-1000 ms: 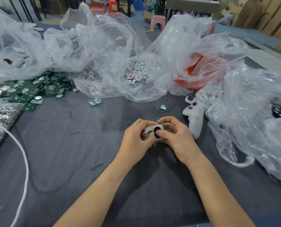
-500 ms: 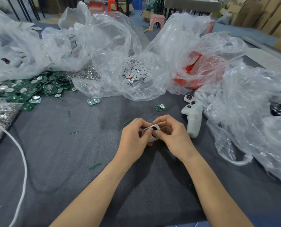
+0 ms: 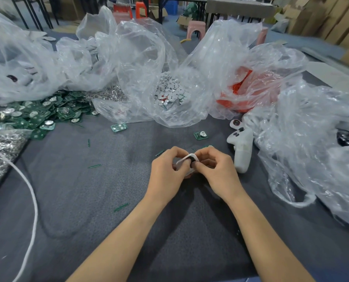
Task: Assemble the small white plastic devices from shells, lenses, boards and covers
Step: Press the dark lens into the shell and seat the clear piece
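Starting nearest the camera, two bare forearms are reaching in over the grey table (image 3: 88, 200) and meeting at its centre. The left hand (image 3: 167, 174) is gripping the near-left end of a small white shell (image 3: 183, 161), its fingers (image 3: 173, 152) curling over the top. The right hand (image 3: 216, 169) is pinching the opposite end, with the thumb tip sitting right at the dark lens (image 3: 190, 158) set in the shell's face.

The relation that matters is this: the shell is held just clear of the table between the two hands, and its long axis is running from low on the left to high on the right, with the lens end tipping toward the right hand. That makes the right thumb the nearer digit to the lens, so any seating press looks like the right hand's job while the left hand is bracing. Whether the lens is fully home cannot be told, since the thumb is hiding its edge.

Further out to the right, assembled white devices (image 3: 240, 147) are lying near the right hand. A loose green board (image 3: 200, 135) is lying just beyond the hands, apart from them. Farther back, a heap of green boards (image 3: 37, 112) is spreading at the left. A clear bag of round white discs (image 3: 171, 90) and a bag of orange-red parts (image 3: 240, 92) are slumping behind it.
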A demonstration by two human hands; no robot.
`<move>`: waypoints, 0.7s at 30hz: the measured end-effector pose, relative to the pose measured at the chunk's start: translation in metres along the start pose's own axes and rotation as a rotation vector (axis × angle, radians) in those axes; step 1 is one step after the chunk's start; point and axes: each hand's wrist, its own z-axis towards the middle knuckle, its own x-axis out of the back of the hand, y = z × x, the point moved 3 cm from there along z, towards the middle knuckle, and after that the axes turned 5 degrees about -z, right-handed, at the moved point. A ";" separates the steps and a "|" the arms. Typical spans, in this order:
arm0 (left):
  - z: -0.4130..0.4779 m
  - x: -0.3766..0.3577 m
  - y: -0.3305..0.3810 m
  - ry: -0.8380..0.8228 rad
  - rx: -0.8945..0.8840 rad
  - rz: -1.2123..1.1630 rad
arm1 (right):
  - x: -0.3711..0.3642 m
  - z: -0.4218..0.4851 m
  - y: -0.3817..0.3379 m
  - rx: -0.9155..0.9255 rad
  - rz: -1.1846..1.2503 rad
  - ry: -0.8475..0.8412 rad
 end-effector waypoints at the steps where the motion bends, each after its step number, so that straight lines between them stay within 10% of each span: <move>1: 0.000 0.000 0.001 -0.017 0.015 -0.038 | 0.000 0.000 0.000 -0.001 -0.013 0.009; 21: -0.002 0.006 0.013 0.086 -0.227 0.253 | -0.004 0.000 -0.005 0.064 -0.093 0.194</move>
